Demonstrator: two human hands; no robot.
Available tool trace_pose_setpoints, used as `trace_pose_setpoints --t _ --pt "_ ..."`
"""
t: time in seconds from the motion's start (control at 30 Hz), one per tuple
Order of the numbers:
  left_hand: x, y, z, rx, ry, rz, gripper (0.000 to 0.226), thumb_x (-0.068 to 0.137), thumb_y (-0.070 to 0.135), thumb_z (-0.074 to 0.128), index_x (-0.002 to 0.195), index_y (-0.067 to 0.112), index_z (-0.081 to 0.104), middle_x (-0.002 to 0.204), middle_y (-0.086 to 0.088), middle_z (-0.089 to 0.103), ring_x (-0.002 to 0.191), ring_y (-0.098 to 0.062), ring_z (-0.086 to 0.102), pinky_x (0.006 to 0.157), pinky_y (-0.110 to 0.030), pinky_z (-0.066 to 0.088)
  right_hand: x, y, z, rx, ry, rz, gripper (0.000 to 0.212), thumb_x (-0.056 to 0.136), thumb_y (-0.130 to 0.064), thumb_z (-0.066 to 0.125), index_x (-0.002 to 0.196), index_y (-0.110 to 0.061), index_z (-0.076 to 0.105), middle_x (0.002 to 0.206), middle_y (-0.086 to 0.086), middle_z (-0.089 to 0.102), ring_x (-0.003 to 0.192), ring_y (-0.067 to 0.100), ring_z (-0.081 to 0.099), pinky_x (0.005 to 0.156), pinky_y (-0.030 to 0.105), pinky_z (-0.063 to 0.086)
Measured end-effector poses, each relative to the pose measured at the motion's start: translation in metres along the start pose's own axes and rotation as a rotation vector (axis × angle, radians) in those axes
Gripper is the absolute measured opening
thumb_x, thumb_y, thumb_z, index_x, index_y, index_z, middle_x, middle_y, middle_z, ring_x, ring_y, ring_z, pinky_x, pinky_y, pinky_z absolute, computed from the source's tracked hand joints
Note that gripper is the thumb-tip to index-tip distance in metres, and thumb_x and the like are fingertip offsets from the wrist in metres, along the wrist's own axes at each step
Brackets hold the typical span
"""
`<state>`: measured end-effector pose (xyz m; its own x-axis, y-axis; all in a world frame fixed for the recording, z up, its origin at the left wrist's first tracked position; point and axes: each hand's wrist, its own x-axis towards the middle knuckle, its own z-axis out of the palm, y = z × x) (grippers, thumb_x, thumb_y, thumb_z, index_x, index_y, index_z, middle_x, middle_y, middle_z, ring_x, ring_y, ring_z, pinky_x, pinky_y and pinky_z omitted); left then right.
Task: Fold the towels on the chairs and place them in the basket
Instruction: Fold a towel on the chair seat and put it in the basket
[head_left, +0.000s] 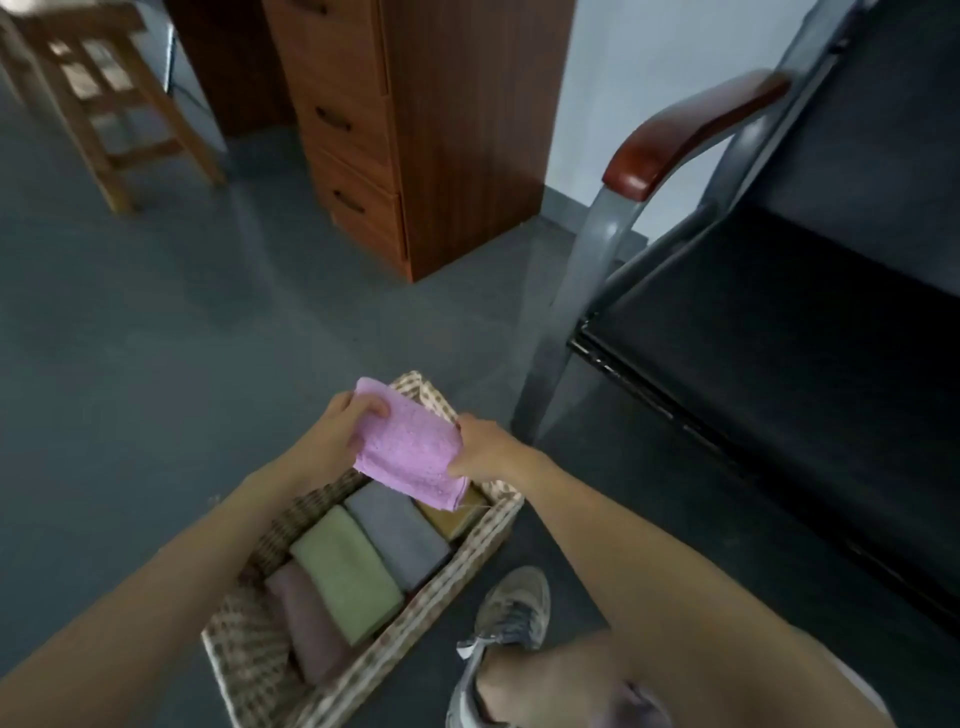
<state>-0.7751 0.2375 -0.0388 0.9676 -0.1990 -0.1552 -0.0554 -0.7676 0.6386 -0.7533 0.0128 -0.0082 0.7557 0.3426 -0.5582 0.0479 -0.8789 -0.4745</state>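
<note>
Both hands, left hand (340, 434) and right hand (485, 451), grip a folded pink towel (410, 447) above the basket's (363, 670) far end. Released unevenly, it may unfold over the grey towel (397, 535).

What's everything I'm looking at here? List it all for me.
pink towel: 1, pink, folded, held over the basket's far end
folded towels: 4, mauve, green, grey, mustard, side by side in the basket
basket: 1, woven beige, on the floor
chair: 1, black seat, grey frame, reddish armrest, right
drawer cabinet: 1, reddish-brown wood, top centre
stool: 1, light wood, top left
shoe: 1, grey, beside the basket
left hand: 1, grips the pink towel's left side
right hand: 1, grips its right side
</note>
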Motion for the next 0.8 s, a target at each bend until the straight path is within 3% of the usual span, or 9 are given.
trace_pose_setpoints --t 0.07,0.17,0.27,0.37,0.47,0.57,0.7,0.8 --pt "-0.013 -0.012 0.009 0.029 -0.015 0.000 0.048 0.073 0.006 0.037 0.105 0.040 0.045 0.121 0.001 0.034 0.111 -0.023 0.038 0.084 -0.022 0.035 0.012 -0.006 0.024 -0.035 -0.052 -0.006 0.057 0.086 -0.016 0.062 0.136 -0.003 0.036 0.131 0.016 0.050 0.115 0.031 0.053 0.085 0.035 0.046" --pt "-0.026 -0.032 0.027 0.097 -0.039 -0.067 0.047 0.078 0.022 0.034 0.120 0.032 0.052 0.133 -0.004 0.034 0.122 -0.025 0.038 0.097 -0.031 0.035 0.022 -0.006 0.053 -0.091 -0.132 0.006 0.058 0.091 -0.015 0.057 0.142 -0.004 0.031 0.127 0.014 0.054 0.111 0.029 0.056 0.078 0.032 0.047" --pt "-0.040 -0.060 0.049 0.170 -0.140 -0.092 0.056 0.078 0.009 0.043 0.128 0.033 0.043 0.140 -0.008 0.029 0.124 -0.031 0.037 0.098 -0.035 0.038 0.030 -0.004 0.078 -0.117 -0.225 0.032 0.068 0.091 -0.017 0.056 0.148 -0.006 0.019 0.115 0.011 0.057 0.094 0.024 0.057 0.067 0.028 0.046" --pt "-0.052 -0.081 0.062 0.212 -0.246 -0.128 0.060 0.078 -0.003 0.051 0.133 0.020 0.043 0.135 -0.008 0.030 0.117 -0.027 0.040 0.093 -0.026 0.037 0.036 -0.012 0.100 -0.142 -0.319 0.021 0.064 0.092 -0.020 0.056 0.146 -0.006 0.025 0.100 0.009 0.056 0.084 0.021 0.056 0.061 0.026 0.042" --pt "-0.062 -0.099 0.066 0.228 -0.292 -0.200 0.056 0.079 0.006 0.056 0.132 0.022 0.044 0.134 -0.007 0.034 0.113 -0.022 0.042 0.098 -0.029 0.038 0.040 -0.026 0.125 -0.154 -0.421 -0.022 0.084 0.092 -0.017 0.054 0.151 -0.005 -0.005 0.094 0.009 0.055 0.073 0.019 0.053 0.052 0.025 0.037" --pt "-0.077 -0.117 0.067 0.305 -0.353 -0.265 0.047 0.083 0.009 0.054 0.129 0.019 0.046 0.130 -0.008 0.038 0.109 -0.023 0.045 0.097 -0.031 0.037 0.044 -0.037 0.154 -0.138 -0.502 -0.038 0.092 0.092 -0.016 0.054 0.148 -0.003 -0.017 0.096 0.014 0.056 0.072 0.021 0.054 0.055 0.027 0.039" --pt "-0.091 -0.127 0.069 0.424 -0.356 -0.354 0.023 0.095 0.025 0.045 0.118 0.024 0.048 0.131 -0.005 0.037 0.111 -0.024 0.043 0.094 -0.031 0.038 0.051 -0.051 0.192 -0.143 -0.570 -0.076 0.085 0.095 -0.012 0.046 0.146 -0.002 -0.020 0.089 0.016 0.057 0.072 0.024 0.053 0.060 0.030 0.040" --pt "-0.089 -0.126 0.081 0.619 -0.343 -0.505 0.032 0.099 0.027 0.037 0.130 0.020 0.042 0.145 -0.009 0.027 0.129 -0.030 0.031 0.104 -0.039 0.033 0.057 -0.053 0.217 -0.156 -0.582 -0.076 0.080 0.097 -0.011 0.044 0.148 -0.006 -0.017 0.120 0.021 0.054 0.100 0.031 0.056 0.080 0.035 0.042"
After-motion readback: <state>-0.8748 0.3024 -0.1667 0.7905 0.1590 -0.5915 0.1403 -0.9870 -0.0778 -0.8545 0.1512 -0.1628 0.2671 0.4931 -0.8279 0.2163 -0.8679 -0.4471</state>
